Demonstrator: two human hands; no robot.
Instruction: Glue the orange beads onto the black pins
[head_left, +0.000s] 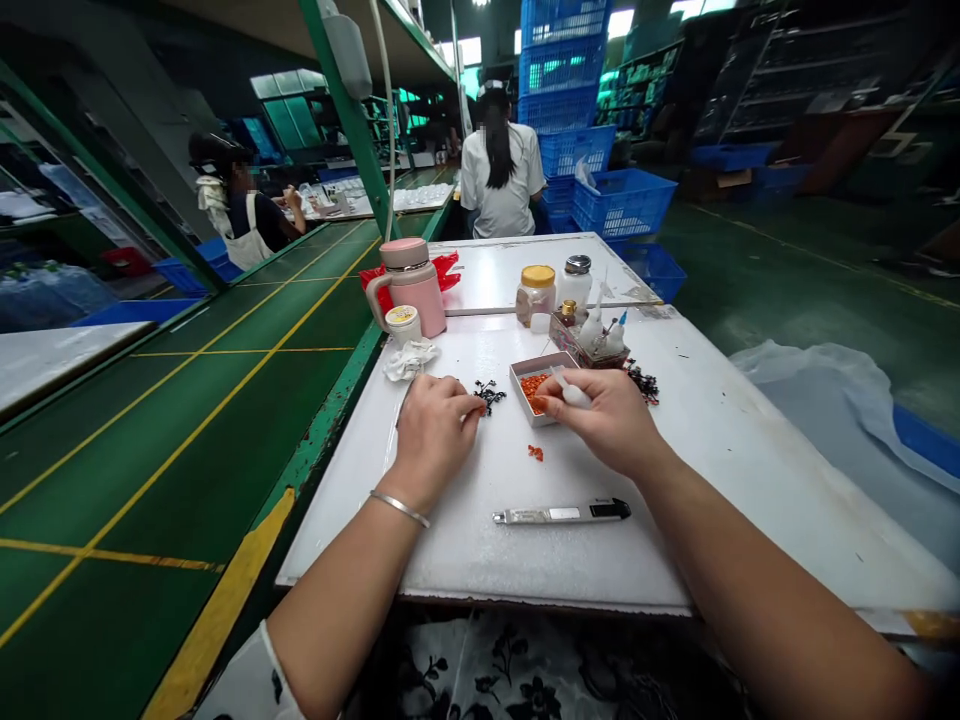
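Fingers of the left hand [459,398] are pinched together at the tips, right beside a small cluster of black sprigs [489,396]; the head view cannot settle whether they hold some tiny piece. Fingers of the right hand [553,402] are curled closed around a small white plastic piece [574,394], just above a shallow white box [525,372] of orange bits [534,392].

All of this sits at the middle of a white-topped desk [480,560]. A few loose orange bits [535,453] lie at 6 o'clock from the box, and a second black cluster [643,382] lies at 3 o'clock. A slim metal-and-black tool, perhaps a utility knife [562,512], rests nearer the person. Toward 11 o'clock stands a pink lidded mug [414,285], and small glue-type bottles [592,330] crowd the 1 o'clock side.

The bits are small and light, so a slip from the pinch could lose one against the speckled desk top. A knock from the right hand could tip the shallow box and scatter its contents. Reaching across could also snag the sprigs, and an elbow or wrist could catch the tool's blade end, if it has one.
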